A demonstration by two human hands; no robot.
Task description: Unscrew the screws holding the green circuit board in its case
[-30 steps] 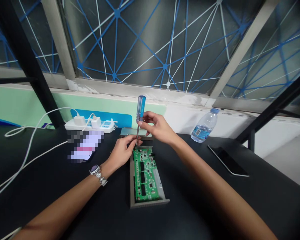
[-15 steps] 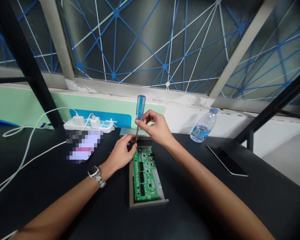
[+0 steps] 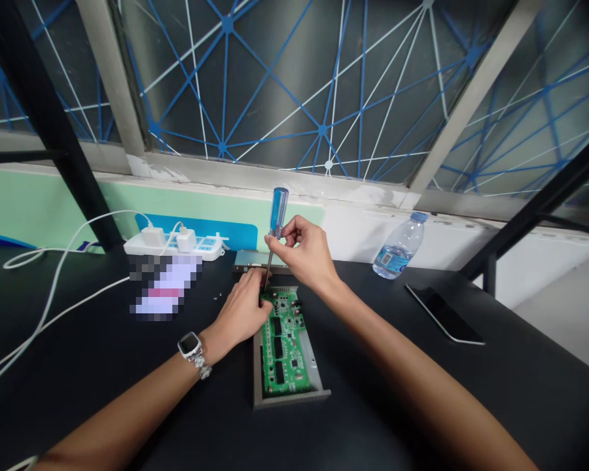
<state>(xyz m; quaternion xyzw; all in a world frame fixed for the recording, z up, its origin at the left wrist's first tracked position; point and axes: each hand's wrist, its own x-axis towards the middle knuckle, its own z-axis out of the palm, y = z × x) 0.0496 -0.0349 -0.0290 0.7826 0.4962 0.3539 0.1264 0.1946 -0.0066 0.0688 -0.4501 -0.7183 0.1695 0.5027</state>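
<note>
A right hand [image 3: 307, 255] pinches a blue-handled screwdriver [image 3: 278, 212] upright between thumb and fingertips — its tip down at the top-left corner of a green circuit board [image 3: 285, 347], seated in a grey metal casing [image 3: 294, 397]. The left hand [image 3: 240, 311], a watch [image 3: 190, 344] on its wrist, curls over that same corner, whether pinching anything hidden from view. Bare black tabletop [image 3: 377, 294] opens right of the board — a phone [image 3: 444, 314] and water bottle [image 3: 397, 247] well apart from it.
</note>
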